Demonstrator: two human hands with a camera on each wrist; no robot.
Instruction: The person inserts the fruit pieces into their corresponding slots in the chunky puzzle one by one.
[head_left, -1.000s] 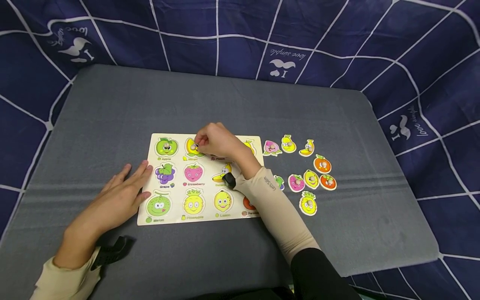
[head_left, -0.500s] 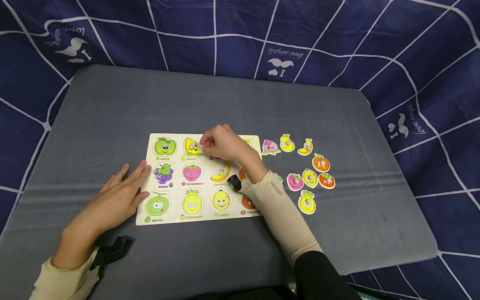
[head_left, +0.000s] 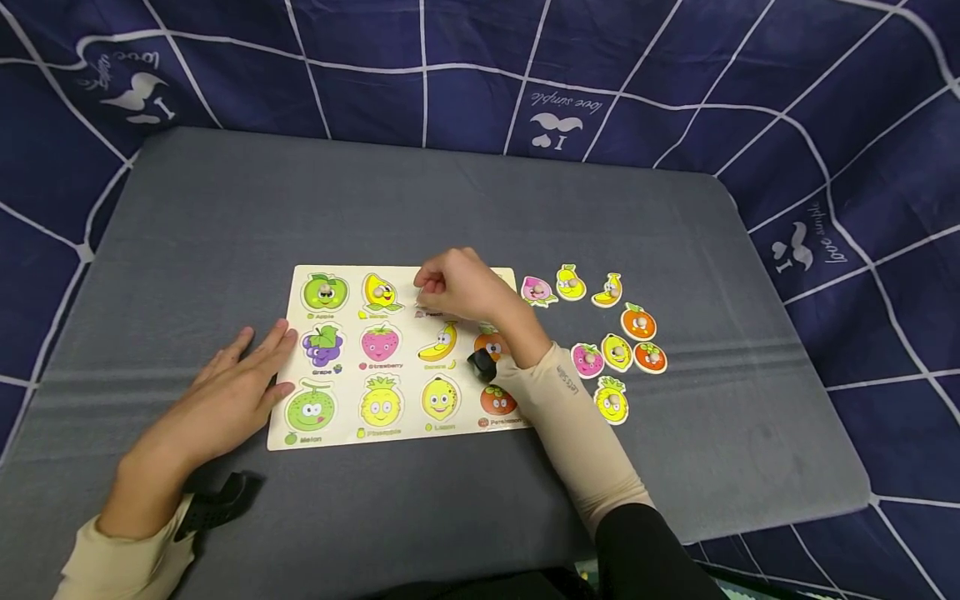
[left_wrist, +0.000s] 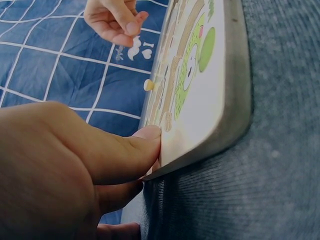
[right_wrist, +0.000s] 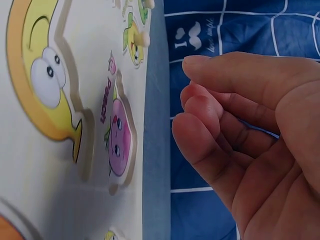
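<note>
A cream fruit puzzle board point(head_left: 350, 335) lies flat, with a knobbed apple piece point(head_left: 324, 292) and a knobbed mango piece point(head_left: 379, 293) sitting in its top row. My left hand point(head_left: 213, 404) rests at the board's left edge, fingers extended; in the left wrist view its thumb point(left_wrist: 145, 150) touches the edge. Over the top row hovers my right hand point(head_left: 471, 285), loosely curled and holding nothing. In the right wrist view the hand point(right_wrist: 260, 125) is apart from the board, beside the peach recess point(right_wrist: 119, 142), which contains only its printed picture. My right hand and forearm hide part of the board.
Right of the board lie loose knobbed pieces: a peach point(head_left: 537, 290), a pear point(head_left: 571, 283), a banana point(head_left: 607, 290), a strawberry point(head_left: 587, 360), a pineapple point(head_left: 611, 402) and several others. The grey table point(head_left: 450, 200) is bordered by navy checked cloth point(head_left: 480, 108).
My right hand has let go of the mango piece and moved right, from the mango to above the peach recess. The left hand stays at the board's edge.
</note>
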